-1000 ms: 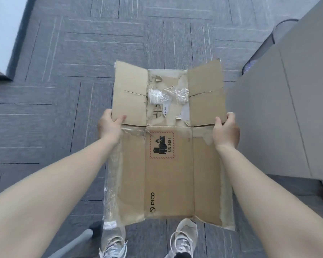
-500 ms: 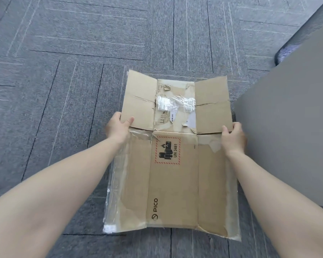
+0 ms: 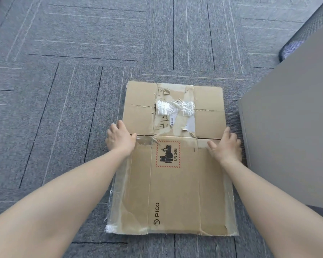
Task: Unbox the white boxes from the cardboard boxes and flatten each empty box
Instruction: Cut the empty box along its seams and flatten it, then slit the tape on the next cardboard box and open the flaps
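- Grey carpet tiles point(image 3: 67, 90) cover the floor, dark seams, pale stripes running in alternating directions.
- Plain grey panel point(image 3: 291, 131) at right.
- Dark rounded object point(image 3: 295, 45) far right, unclear.
- Even, soft light.

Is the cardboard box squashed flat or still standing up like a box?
Flat. The cardboard box lies spread on the carpet, flaps splayed out, no walls standing, with the left hand and right hand at its edges.

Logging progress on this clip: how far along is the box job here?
Done: this cardboard box is flattened and lies on the carpet. In hand: the left hand and right hand rest at its side edges. Left: cannot tell; no white boxes or other cardboard boxes show.
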`<move>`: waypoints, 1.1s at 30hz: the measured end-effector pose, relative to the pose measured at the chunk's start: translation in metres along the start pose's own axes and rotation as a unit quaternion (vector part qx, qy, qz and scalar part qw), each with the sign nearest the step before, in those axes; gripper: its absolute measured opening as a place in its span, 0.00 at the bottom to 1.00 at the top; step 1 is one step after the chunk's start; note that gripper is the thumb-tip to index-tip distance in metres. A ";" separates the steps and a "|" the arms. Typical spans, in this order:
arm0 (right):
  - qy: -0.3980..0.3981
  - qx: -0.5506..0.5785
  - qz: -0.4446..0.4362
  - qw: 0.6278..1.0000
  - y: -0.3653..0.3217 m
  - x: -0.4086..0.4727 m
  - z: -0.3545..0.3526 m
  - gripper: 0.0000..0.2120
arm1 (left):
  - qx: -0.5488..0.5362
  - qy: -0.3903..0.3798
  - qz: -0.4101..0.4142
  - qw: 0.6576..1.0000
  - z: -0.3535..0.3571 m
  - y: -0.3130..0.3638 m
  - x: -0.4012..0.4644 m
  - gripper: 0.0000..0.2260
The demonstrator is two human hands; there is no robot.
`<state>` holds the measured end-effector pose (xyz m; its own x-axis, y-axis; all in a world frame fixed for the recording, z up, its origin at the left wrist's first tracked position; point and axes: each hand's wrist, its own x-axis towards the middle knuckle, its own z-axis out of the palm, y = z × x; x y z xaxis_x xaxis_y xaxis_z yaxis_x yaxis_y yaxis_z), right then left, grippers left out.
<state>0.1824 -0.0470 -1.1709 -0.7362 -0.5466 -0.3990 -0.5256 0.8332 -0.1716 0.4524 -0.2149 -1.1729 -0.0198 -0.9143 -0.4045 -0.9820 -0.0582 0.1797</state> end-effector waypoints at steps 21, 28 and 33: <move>0.056 0.227 -0.134 0.963 -0.158 -0.348 -0.552 0.20 | -0.203 -0.052 0.291 0.933 -0.565 0.179 -0.317 0.07; 0.226 0.285 -0.113 0.925 -0.126 -0.423 -0.768 0.17 | -0.256 -0.042 0.394 0.882 -0.730 0.294 -0.422 0.10; 0.333 0.334 -0.090 0.877 -0.067 -0.463 -0.868 0.16 | -0.254 -0.026 0.467 0.847 -0.772 0.375 -0.494 0.09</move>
<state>0.1877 0.0779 -0.1926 -0.8699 -0.4156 0.2657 -0.4555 0.4701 -0.7560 0.2392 -0.0947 -0.2133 -0.7639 -0.6391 0.0896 -0.3269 0.5029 0.8001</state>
